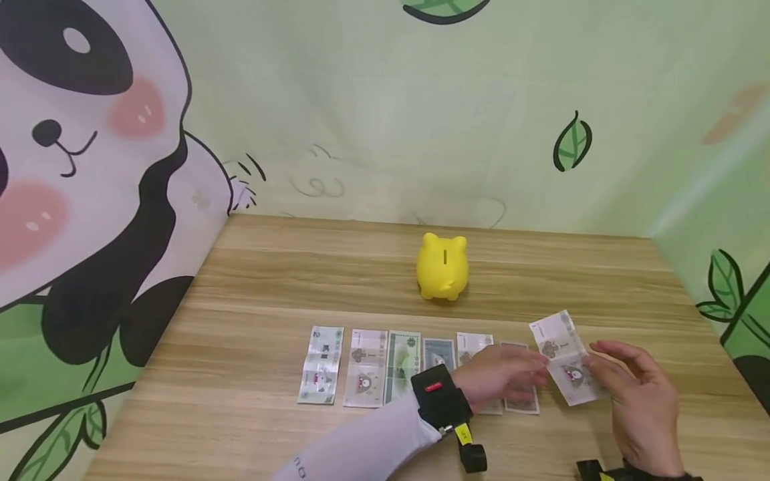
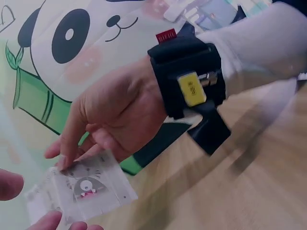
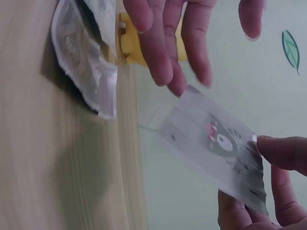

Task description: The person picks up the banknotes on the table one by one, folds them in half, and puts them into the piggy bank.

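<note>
A pale, creased banknote (image 1: 559, 337) with a cartoon figure is held up off the table at the right end of a row of notes. My right hand (image 1: 644, 394) pinches it at one edge, with the thumb (image 3: 283, 152) on its face and fingers behind. My left hand (image 1: 496, 374) reaches across from the left with fairly straight fingers, their tips right at the note's left edge. In the right wrist view, fingers (image 3: 165, 62) of the left hand are spread near one corner of the note. The left hand partly hides two notes below it.
Several notes lie upright in a row on the wooden table, from a greenish one (image 1: 321, 364) through a pinkish one (image 1: 365, 367) and a green one (image 1: 403, 361) to a blue one (image 1: 438, 347). A yellow piggy bank (image 1: 442, 277) with a top slot stands behind them.
</note>
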Demonstrator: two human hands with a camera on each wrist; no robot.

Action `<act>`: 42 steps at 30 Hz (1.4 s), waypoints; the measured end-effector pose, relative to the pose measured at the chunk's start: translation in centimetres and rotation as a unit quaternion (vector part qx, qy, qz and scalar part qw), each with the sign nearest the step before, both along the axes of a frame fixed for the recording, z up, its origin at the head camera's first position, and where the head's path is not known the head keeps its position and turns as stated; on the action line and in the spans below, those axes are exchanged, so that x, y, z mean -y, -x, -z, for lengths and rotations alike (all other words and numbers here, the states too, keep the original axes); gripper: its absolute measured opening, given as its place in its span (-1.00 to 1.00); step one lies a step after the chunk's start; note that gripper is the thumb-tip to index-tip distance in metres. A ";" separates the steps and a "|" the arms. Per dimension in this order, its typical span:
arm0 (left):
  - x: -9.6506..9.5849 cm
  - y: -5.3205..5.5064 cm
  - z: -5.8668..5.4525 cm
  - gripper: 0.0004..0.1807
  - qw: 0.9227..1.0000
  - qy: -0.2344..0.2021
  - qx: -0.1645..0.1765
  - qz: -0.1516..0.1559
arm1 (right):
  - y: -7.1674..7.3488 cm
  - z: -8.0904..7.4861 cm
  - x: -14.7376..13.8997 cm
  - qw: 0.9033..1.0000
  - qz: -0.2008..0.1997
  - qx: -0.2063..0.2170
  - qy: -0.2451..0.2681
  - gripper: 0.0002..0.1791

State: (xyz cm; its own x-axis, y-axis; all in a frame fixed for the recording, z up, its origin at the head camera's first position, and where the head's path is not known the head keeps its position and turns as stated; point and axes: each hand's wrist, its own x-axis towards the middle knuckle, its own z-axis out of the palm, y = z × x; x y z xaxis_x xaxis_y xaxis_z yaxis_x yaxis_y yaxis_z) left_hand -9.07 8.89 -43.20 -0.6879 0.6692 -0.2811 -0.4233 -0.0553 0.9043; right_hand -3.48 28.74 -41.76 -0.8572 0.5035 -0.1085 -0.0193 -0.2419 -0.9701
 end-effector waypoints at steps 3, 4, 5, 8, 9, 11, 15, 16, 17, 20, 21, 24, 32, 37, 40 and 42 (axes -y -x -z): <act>0.7 0.2 -0.3 -0.67 0.998 0.036 -0.053 -0.026 | 0.2 0.0 0.5 1.000 -0.019 0.007 -0.013 -0.68; 1.0 0.2 -0.5 -0.68 0.995 0.051 -0.078 -0.033 | 0.3 0.1 0.6 0.999 -0.025 0.012 -0.019 -0.69; 1.3 0.2 -0.6 -0.69 0.992 0.068 -0.103 -0.038 | 0.3 0.1 0.7 0.999 -0.032 0.019 -0.027 -0.68; 2.5 0.3 -1.0 -0.69 0.975 0.110 -0.188 -0.041 | 0.3 0.4 1.1 0.996 -0.057 0.045 -0.050 -0.68; 2.8 0.4 -1.1 -0.68 0.967 0.124 -0.220 -0.038 | 0.3 0.5 1.3 0.994 -0.068 0.052 -0.062 -0.69; 3.6 0.6 -1.4 -0.67 0.948 0.155 -0.277 -0.028 | 0.2 0.6 1.7 0.990 -0.097 0.061 -0.086 -0.68; 4.8 0.8 -1.8 -0.64 0.889 0.231 -0.395 -0.019 | 0.2 0.6 2.8 0.979 -0.152 0.056 -0.126 -0.66; 5.1 0.8 -2.0 -0.64 0.873 0.250 -0.417 -0.022 | 0.3 0.5 3.1 0.976 -0.162 0.053 -0.133 -0.66; 5.4 0.8 -2.1 -0.65 0.860 0.265 -0.435 -0.027 | 0.4 0.5 3.4 0.974 -0.171 0.051 -0.142 -0.67; 6.1 1.0 -2.1 -0.71 0.837 0.290 -0.463 -0.037 | 0.7 0.3 4.2 0.967 -0.188 0.046 -0.166 -0.68; 6.3 1.1 -2.1 -0.74 0.832 0.295 -0.469 -0.038 | 0.8 0.2 4.5 0.965 -0.191 0.045 -0.174 -0.69; 6.9 1.5 -2.1 -0.81 0.824 0.307 -0.475 -0.034 | 1.2 0.1 5.1 0.960 -0.200 0.043 -0.189 -0.70; 8.7 2.8 -3.3 -0.90 0.814 0.330 -0.477 -0.039 | 2.7 -0.8 6.9 0.943 -0.246 0.029 -0.222 -0.69; 10.0 3.6 -4.5 -0.92 0.819 0.327 -0.469 -0.048 | 3.9 -1.7 8.1 0.919 -0.277 0.032 -0.279 -0.66; 10.7 4.0 -5.0 -0.91 0.828 0.317 -0.460 -0.055 | 4.7 -2.4 8.9 0.906 -0.281 0.032 -0.314 -0.68; 11.1 4.1 -5.2 -0.90 0.838 0.307 -0.447 -0.061 | 5.3 -2.8 9.4 0.900 -0.281 0.028 -0.332 -0.69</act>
State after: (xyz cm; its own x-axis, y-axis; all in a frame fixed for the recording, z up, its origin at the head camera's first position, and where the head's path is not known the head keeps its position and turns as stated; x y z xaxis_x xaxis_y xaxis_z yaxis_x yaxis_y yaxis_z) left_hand -13.21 -2.21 -37.96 -0.8601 0.4966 0.1171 0.4130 0.5428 0.7313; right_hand -8.77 19.32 -38.92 -0.9993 -0.0379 0.0050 -0.0210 0.4350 -0.9002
